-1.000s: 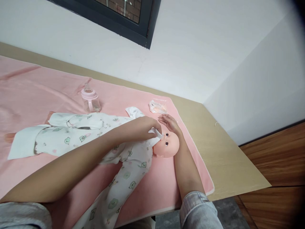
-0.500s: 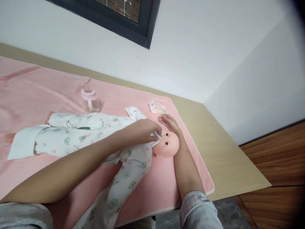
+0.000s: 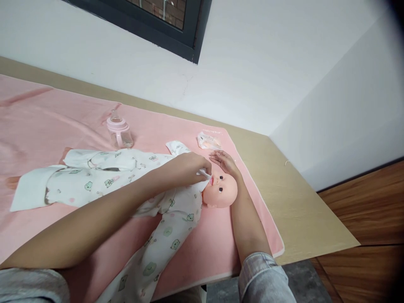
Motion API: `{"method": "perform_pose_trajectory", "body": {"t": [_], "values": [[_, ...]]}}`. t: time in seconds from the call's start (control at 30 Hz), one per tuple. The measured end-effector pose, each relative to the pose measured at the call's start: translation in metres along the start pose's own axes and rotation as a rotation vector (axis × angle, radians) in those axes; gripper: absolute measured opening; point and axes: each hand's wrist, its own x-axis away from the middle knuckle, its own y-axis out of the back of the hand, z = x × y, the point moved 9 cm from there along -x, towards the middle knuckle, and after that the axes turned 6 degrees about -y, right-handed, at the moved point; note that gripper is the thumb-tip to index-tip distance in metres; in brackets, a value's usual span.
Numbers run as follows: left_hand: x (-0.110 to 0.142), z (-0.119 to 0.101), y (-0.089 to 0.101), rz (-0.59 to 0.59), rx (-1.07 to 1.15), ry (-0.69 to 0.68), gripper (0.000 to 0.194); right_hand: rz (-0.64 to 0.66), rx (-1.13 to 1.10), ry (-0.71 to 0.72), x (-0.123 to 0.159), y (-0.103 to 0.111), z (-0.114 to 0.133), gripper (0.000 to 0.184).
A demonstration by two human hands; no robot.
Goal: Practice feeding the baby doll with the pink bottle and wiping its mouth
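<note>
A baby doll [image 3: 221, 190] lies on its back, head to the right, dressed in a white printed suit [image 3: 176, 210]. My left hand [image 3: 191, 169] is closed at the doll's neck, its fingers pinching the suit's white collar [image 3: 205, 184], which is pulled up near the chin. Past the top of the doll's head, my right hand [image 3: 223, 161] rests with fingers stretched out and loosely together, holding nothing I can see. Its wrist lies close against the head. A small clear plastic packet [image 3: 208, 141] sits just beyond the right fingertips.
A pink baby bottle [image 3: 120, 132] stands beyond the doll's legs. Under everything is a pink blanket [image 3: 63, 113] on a light wooden table [image 3: 303, 210], whose corner points right. A white wall with a dark window frame [image 3: 189, 38] rises behind.
My left hand has drawn the collar slightly left, away from the face, so the doll's pink mouth now shows. My right hand has hardly moved.
</note>
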Motion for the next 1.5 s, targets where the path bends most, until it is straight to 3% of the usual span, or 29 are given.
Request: {"method": "perform_pose_trajectory", "body": {"t": [0.7,1.13,1.5], "values": [[-0.006,0.006,-0.007,-0.069,-0.097,-0.072,0.027,-0.042,0.017,-0.025,0.003,-0.001,0.002,0.018],[-0.009,0.001,-0.002,-0.111,-0.095,-0.067,0.028,-0.088,0.053,-0.041,0.013,-0.008,0.01,0.015],[-0.004,-0.009,-0.001,-0.116,0.046,-0.067,0.029,-0.084,0.061,-0.04,0.013,-0.009,0.01,0.015]]}}
